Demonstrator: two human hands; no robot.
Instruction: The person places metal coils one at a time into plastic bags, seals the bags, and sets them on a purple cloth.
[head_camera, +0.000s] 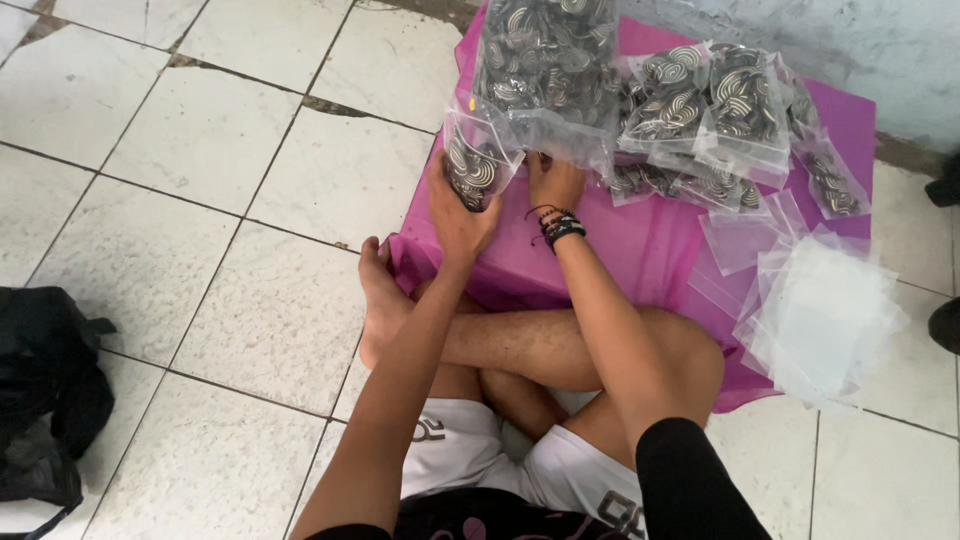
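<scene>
A small bag (472, 165) is gripped upright, mouth up, by the left hand (455, 215) at the cloth's (640, 250) near-left edge; the big bag (548, 70) is pinched by the right hand (553, 180), steadying it.

The light is bright, soft daylight, even over the white tiled floor (200, 200). Shadows are weak; only a faint one lies under the legs. The clear plastic bags (700, 100) on the pink sheet (640, 240) give small white glare spots. Above this sheet, the wall looks slightly blurred and pale.
</scene>
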